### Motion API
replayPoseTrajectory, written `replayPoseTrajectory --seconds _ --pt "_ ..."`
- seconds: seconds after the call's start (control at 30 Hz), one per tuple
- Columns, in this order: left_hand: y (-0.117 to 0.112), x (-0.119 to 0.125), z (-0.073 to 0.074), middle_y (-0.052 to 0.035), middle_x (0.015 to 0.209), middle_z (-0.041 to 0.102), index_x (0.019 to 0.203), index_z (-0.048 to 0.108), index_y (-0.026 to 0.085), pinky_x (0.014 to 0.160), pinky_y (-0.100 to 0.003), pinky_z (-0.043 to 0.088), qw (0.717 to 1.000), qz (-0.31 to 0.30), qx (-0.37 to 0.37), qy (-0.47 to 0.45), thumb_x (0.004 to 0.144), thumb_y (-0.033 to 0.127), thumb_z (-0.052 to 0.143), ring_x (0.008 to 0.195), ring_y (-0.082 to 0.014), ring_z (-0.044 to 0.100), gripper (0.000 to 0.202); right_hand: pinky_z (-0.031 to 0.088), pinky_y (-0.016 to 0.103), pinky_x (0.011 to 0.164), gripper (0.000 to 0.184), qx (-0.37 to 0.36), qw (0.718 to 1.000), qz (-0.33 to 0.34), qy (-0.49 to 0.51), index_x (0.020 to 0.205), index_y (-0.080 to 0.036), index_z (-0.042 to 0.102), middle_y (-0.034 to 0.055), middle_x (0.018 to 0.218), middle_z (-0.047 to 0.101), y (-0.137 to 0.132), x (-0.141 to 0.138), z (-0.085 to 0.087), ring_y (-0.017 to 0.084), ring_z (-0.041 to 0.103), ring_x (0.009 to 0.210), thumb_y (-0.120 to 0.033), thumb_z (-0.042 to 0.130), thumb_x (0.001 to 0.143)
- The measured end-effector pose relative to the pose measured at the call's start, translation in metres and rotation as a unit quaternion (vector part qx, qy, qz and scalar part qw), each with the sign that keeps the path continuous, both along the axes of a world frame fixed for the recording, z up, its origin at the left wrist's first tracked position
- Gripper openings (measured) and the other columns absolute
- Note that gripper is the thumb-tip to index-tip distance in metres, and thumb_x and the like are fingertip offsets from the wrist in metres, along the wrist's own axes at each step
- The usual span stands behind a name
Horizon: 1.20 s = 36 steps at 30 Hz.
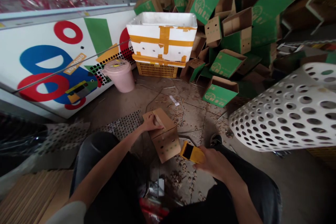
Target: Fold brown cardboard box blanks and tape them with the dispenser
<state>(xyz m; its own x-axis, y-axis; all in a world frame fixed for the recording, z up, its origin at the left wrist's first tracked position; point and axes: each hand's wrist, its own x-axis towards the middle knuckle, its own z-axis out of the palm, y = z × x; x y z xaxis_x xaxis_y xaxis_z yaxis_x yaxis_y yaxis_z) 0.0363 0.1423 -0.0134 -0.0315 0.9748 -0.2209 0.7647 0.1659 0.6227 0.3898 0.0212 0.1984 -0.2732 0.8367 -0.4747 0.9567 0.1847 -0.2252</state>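
A brown cardboard box [164, 143] is tilted on the floor between my knees, with round holes in its near side. My left hand [151, 122] grips the box at its upper left, fingers curled at the flap edges. Just right of the box, my right hand [214, 161] is wrapped around a yellow hand tool [193, 153] with a black panel. The tool's front end is close to the box's lower right corner; whether they touch I cannot tell. What exact kind of tool it is does not show.
Many green cardboard boxes [222, 92] are piled behind. A white foam box [162, 38] sits on a yellow crate [156, 70], beside a pink lidded bucket [121, 78]. A white perforated basket [286, 112] lies right; flattened cardboard [34, 196] lies left. Small brown scraps litter the floor.
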Motion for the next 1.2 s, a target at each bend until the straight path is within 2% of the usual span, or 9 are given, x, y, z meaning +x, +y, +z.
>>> replayPoseTrajectory --seconds 0.1,0.27,0.37,0.47,0.57,0.83,1.03,1.13,1.2 --pt "0.000 -0.002 -0.003 -0.0235 0.148 0.045 0.136 0.047 0.016 0.120 -0.045 0.032 0.999 0.029 0.022 0.017 0.050 0.081 0.080 0.146 -0.0403 0.040 0.113 0.041 0.035 0.071 0.038 -0.003 1.000 -0.006 -0.005 0.108 -0.020 0.067 0.0135 0.100 0.076 0.000 0.001 -0.001 0.034 0.073 0.095 -0.041 0.072 0.076" --pt "-0.007 0.009 -0.007 -0.0309 0.163 0.021 0.149 0.030 0.012 0.124 -0.055 0.021 0.999 0.013 -0.001 0.031 0.042 0.079 0.086 0.157 -0.0496 0.009 0.138 0.041 0.035 0.072 0.035 0.005 1.000 0.011 0.002 0.106 -0.020 0.066 0.0128 0.099 0.076 0.000 0.004 -0.002 0.032 0.072 0.095 -0.043 0.070 0.079" --pt "-0.009 0.007 -0.005 -0.0295 0.158 0.027 0.151 0.029 0.013 0.121 -0.055 0.029 0.999 -0.003 0.010 0.042 0.042 0.076 0.087 0.153 -0.0484 0.022 0.139 0.041 0.035 0.072 0.036 0.003 1.000 0.014 0.003 0.108 -0.020 0.067 0.0131 0.102 0.075 -0.001 0.005 -0.001 0.032 0.072 0.096 -0.043 0.070 0.080" --pt "-0.012 0.006 -0.005 -0.0250 0.147 0.040 0.142 0.043 0.015 0.116 -0.053 0.038 0.997 -0.015 0.025 0.074 0.043 0.072 0.089 0.144 -0.0460 0.038 0.123 0.040 0.034 0.071 0.037 0.014 1.000 0.020 0.011 0.107 -0.020 0.067 0.0131 0.102 0.075 -0.002 0.007 -0.003 0.032 0.072 0.096 -0.043 0.071 0.079" --pt "-0.018 0.013 -0.007 -0.0225 0.142 0.046 0.129 0.055 0.015 0.111 -0.050 0.044 0.994 -0.056 -0.014 0.093 0.045 0.070 0.090 0.137 -0.0437 0.047 0.107 0.038 0.032 0.067 0.037 0.018 1.000 0.020 0.007 0.105 -0.020 0.066 0.0120 0.098 0.075 -0.002 0.009 -0.007 0.031 0.073 0.093 -0.046 0.072 0.078" --pt "-0.023 0.030 0.004 -0.0225 0.144 0.051 0.139 0.053 0.011 0.106 -0.042 0.047 0.983 -0.135 -0.039 0.122 0.068 0.070 0.077 0.132 -0.0387 0.054 0.095 0.038 0.033 0.067 0.038 0.022 1.000 0.014 0.015 0.106 -0.019 0.068 0.0129 0.097 0.076 -0.001 0.008 -0.007 0.031 0.073 0.093 -0.043 0.071 0.077" --pt "-0.019 0.031 0.018 -0.0147 0.119 0.072 0.111 0.076 0.017 0.097 -0.034 0.048 0.990 -0.099 -0.019 0.095 0.091 0.044 0.062 0.114 -0.0296 0.067 0.037 0.042 0.036 0.071 0.049 0.059 0.998 0.008 -0.018 0.115 -0.018 0.068 0.0158 0.101 0.076 0.006 0.002 -0.010 0.035 0.072 0.094 -0.051 0.070 0.078" --pt "-0.017 0.031 0.028 -0.0152 0.103 0.076 0.101 0.079 0.016 0.094 -0.037 0.050 0.994 -0.067 -0.024 0.086 0.098 0.034 0.050 0.107 -0.0298 0.070 0.035 0.043 0.037 0.073 0.054 0.072 0.996 -0.012 -0.043 0.119 -0.018 0.067 0.0167 0.104 0.075 0.013 -0.007 -0.008 0.036 0.072 0.096 -0.056 0.070 0.080" --pt "-0.020 0.037 0.039 -0.0202 0.104 0.075 0.102 0.079 0.011 0.097 -0.041 0.049 0.995 -0.053 -0.017 0.078 0.098 0.029 0.049 0.110 -0.0328 0.069 0.034 0.043 0.036 0.073 0.052 0.081 0.995 -0.036 -0.043 0.117 -0.019 0.067 0.0160 0.104 0.076 0.016 -0.016 -0.005 0.035 0.073 0.095 -0.057 0.070 0.081"
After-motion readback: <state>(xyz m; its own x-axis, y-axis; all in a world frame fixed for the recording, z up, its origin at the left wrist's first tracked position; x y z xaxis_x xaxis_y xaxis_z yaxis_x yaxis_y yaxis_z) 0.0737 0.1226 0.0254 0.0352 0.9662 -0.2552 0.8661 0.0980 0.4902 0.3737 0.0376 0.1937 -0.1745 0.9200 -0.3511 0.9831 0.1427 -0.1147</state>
